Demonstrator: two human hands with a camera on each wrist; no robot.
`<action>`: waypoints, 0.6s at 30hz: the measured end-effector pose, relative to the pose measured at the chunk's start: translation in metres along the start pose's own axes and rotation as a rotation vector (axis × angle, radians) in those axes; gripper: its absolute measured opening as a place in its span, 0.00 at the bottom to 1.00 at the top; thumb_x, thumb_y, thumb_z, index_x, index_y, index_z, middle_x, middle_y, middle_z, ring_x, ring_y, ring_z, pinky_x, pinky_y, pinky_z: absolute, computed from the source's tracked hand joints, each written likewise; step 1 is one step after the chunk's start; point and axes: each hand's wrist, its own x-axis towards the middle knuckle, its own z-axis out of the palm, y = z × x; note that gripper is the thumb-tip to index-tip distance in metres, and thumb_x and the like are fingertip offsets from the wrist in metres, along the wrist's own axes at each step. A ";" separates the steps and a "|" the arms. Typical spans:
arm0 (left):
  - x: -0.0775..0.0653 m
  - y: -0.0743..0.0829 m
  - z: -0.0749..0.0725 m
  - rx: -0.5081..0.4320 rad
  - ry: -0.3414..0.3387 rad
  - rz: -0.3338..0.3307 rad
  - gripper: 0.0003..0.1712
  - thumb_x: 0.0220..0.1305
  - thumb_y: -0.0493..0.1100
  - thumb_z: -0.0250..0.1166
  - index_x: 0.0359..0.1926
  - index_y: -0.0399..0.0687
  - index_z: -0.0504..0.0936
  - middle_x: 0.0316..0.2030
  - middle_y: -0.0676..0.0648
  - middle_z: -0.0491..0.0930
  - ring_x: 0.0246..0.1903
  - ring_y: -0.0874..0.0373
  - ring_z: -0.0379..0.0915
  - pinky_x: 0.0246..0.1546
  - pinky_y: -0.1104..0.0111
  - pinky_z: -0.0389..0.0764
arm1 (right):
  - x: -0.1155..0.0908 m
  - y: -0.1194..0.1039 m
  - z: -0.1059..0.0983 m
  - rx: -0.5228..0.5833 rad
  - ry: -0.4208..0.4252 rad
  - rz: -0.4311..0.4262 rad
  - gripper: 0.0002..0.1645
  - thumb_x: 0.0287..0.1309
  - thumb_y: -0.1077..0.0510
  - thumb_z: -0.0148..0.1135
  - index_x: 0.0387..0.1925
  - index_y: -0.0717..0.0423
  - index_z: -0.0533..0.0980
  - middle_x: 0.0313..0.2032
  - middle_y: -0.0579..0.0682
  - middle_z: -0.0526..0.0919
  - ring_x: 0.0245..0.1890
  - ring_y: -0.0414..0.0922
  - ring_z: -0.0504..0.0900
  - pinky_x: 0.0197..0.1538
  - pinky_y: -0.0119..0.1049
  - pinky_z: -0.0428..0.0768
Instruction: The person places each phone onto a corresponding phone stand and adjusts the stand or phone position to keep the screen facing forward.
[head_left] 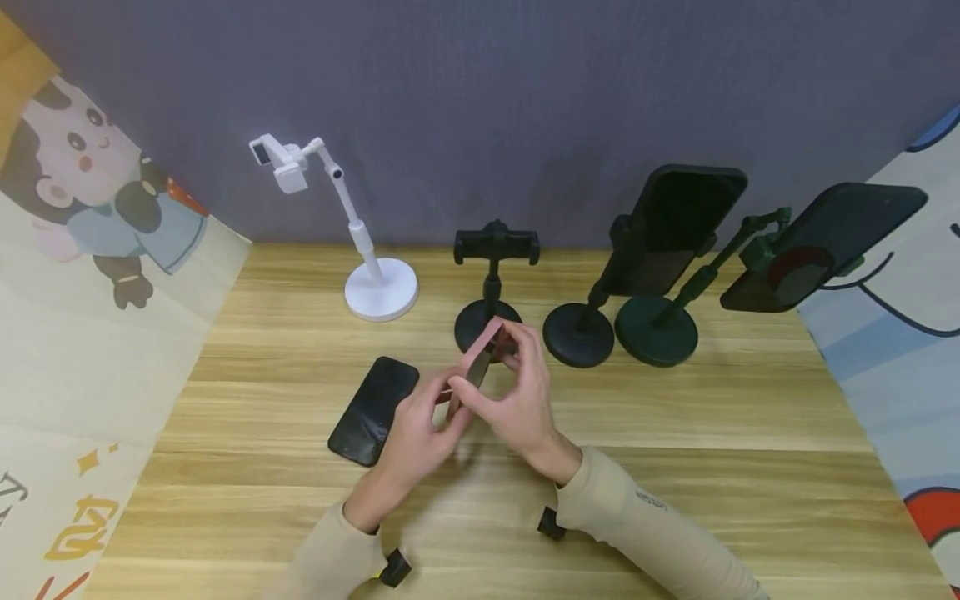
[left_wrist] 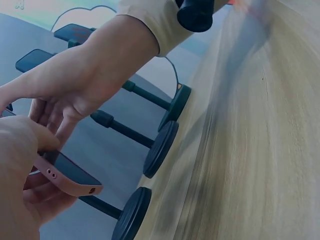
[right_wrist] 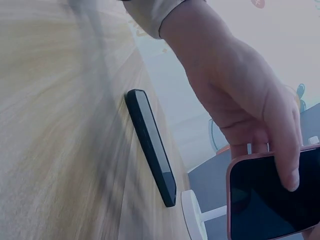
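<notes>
Both hands hold a phone in a pink case (head_left: 476, 360) above the table, tilted on edge in the head view. My left hand (head_left: 422, 432) grips its near end; in the right wrist view the left thumb lies across the dark screen (right_wrist: 260, 200). My right hand (head_left: 517, 398) pinches the phone from the other side, with fingers at its far end. Just beyond the hands is a black phone stand (head_left: 497, 245) with a bare clamp, its round base partly hidden by the right hand. A black phone (head_left: 373, 410) lies flat beside the left hand.
A white phone stand (head_left: 381, 289) with a bent arm stands at the back left. To the right, a black stand (head_left: 577, 335) holds a phone (head_left: 675, 225), and a dark green stand (head_left: 656, 332) holds another phone (head_left: 832, 242). A grey wall (head_left: 480, 100) rises behind.
</notes>
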 end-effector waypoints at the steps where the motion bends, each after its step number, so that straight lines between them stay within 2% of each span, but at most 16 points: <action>1: 0.001 0.000 0.000 0.024 0.015 0.014 0.18 0.55 0.37 0.65 0.49 0.40 0.77 0.41 0.46 0.80 0.39 0.60 0.77 0.36 0.67 0.83 | 0.000 0.000 0.000 0.003 0.007 -0.005 0.46 0.39 0.50 0.74 0.62 0.52 0.66 0.48 0.51 0.70 0.44 0.46 0.73 0.44 0.40 0.82; 5: 0.003 0.001 0.002 0.119 0.058 0.075 0.03 0.57 0.37 0.63 0.32 0.45 0.76 0.27 0.53 0.74 0.27 0.64 0.70 0.24 0.72 0.77 | 0.000 -0.002 0.000 0.010 0.034 -0.010 0.45 0.40 0.51 0.73 0.62 0.53 0.65 0.48 0.52 0.70 0.45 0.47 0.72 0.45 0.42 0.82; 7: 0.004 0.002 0.004 0.152 0.074 0.101 0.07 0.57 0.35 0.62 0.26 0.46 0.72 0.23 0.53 0.70 0.24 0.64 0.67 0.20 0.72 0.72 | -0.001 -0.004 0.001 0.011 0.042 -0.008 0.45 0.40 0.52 0.73 0.62 0.52 0.65 0.48 0.53 0.70 0.46 0.48 0.72 0.46 0.43 0.81; 12: 0.006 0.003 0.006 0.187 0.101 0.115 0.09 0.55 0.34 0.62 0.23 0.48 0.71 0.20 0.54 0.68 0.20 0.65 0.65 0.16 0.75 0.70 | -0.001 -0.007 0.002 0.019 0.041 0.011 0.46 0.43 0.52 0.72 0.65 0.52 0.63 0.49 0.55 0.68 0.46 0.50 0.71 0.48 0.47 0.80; 18: 0.006 0.003 0.007 0.189 0.099 0.090 0.09 0.55 0.34 0.62 0.23 0.48 0.72 0.19 0.53 0.69 0.18 0.63 0.66 0.14 0.73 0.70 | 0.000 -0.009 0.001 0.034 0.025 0.050 0.47 0.44 0.51 0.71 0.66 0.56 0.62 0.50 0.52 0.68 0.48 0.49 0.71 0.49 0.49 0.79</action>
